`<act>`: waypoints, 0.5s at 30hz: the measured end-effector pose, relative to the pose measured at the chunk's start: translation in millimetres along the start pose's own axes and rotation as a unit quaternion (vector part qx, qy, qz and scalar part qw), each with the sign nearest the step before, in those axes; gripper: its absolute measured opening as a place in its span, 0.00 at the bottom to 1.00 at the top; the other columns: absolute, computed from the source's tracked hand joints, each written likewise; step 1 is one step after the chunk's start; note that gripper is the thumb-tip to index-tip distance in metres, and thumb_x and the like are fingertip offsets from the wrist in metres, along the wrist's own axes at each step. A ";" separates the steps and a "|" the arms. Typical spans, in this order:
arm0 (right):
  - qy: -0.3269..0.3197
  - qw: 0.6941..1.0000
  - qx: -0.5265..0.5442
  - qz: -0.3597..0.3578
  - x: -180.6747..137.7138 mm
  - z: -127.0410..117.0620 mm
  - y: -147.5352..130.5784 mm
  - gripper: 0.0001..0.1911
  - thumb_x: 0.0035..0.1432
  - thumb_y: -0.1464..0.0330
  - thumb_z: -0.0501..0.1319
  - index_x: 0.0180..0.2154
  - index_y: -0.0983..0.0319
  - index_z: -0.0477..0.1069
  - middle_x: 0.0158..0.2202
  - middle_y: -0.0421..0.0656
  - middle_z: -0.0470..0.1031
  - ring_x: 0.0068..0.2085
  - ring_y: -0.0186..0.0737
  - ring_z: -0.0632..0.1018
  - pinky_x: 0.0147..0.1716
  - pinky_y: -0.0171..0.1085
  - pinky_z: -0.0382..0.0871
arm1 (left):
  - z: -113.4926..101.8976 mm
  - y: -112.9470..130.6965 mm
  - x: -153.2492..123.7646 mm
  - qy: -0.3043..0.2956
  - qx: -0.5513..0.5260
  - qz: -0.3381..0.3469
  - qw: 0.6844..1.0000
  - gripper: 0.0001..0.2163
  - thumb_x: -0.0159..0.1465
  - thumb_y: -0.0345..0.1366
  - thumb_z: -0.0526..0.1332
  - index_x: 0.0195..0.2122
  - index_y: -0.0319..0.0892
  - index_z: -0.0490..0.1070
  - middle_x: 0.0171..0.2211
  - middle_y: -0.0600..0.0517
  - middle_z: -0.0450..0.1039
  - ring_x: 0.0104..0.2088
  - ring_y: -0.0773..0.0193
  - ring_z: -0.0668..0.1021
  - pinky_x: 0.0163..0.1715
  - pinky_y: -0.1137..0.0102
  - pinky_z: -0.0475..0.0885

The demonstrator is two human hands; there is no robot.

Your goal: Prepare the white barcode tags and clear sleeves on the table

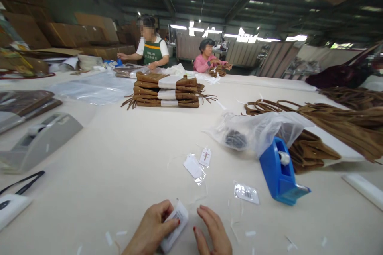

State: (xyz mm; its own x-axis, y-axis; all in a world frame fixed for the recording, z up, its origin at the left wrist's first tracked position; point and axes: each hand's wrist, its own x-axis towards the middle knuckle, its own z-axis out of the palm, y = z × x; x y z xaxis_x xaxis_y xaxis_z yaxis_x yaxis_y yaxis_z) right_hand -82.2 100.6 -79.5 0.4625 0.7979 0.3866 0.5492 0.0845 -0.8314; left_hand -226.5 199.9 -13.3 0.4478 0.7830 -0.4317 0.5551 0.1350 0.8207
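Observation:
At the near edge of the white table [119,167], my left hand [151,229] grips a small white label packet [176,226] with a barcode. My right hand [213,233] rests flat beside it, fingers together and close to the packet's right end, holding nothing. Just beyond lie small tags in clear sleeves [195,166], a second tag [206,156] and a third [246,193]. A blue tape dispenser [279,175] stands to the right of my hands.
A clear plastic bag [257,129] and brown fringed cloth [344,121] lie at the right. A stack of folded brown cloth [167,89] sits mid-table. A grey tape dispenser [38,139] is at the left. Two people [151,48] [206,57] work at the far side.

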 end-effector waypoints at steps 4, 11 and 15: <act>-0.056 0.973 0.146 0.171 13.0 -10.6 -15.8 0.25 0.46 0.59 0.60 0.47 0.58 0.66 0.47 0.47 0.70 0.47 0.45 0.70 0.46 0.41 0.65 | 12.5 10.4 -6.8 -0.126 -0.188 0.015 0.974 0.13 0.44 0.42 0.62 0.20 0.38 0.61 0.18 0.58 0.58 0.21 0.71 0.60 0.21 0.75 0.51; -0.240 0.827 0.366 0.353 22.8 -36.2 -18.6 0.21 0.29 0.57 0.69 0.24 0.63 0.68 0.17 0.36 0.67 0.18 0.28 0.66 0.19 0.30 0.58 | 5.4 19.7 -7.2 -0.157 -0.155 0.011 0.975 0.10 0.43 0.35 0.64 0.25 0.37 0.68 0.19 0.57 0.64 0.22 0.71 0.63 0.20 0.76 0.54; -0.156 0.832 0.384 0.367 19.0 -33.3 -21.8 0.21 0.30 0.56 0.69 0.20 0.63 0.62 0.16 0.37 0.67 0.17 0.28 0.65 0.18 0.30 0.57 | 7.0 9.9 4.4 0.059 -0.275 0.058 0.958 0.22 0.43 0.42 0.65 0.39 0.39 0.64 0.33 0.49 0.68 0.31 0.65 0.69 0.29 0.73 0.64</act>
State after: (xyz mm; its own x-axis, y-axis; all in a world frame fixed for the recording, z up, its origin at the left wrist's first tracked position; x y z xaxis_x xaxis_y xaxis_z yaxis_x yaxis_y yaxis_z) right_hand -62.1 94.0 -40.7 0.2074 0.9091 -0.3613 -0.4650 -0.2333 -0.8540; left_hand -214.1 200.4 -9.7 0.3838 0.8711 -0.3063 0.0375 0.3167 0.9478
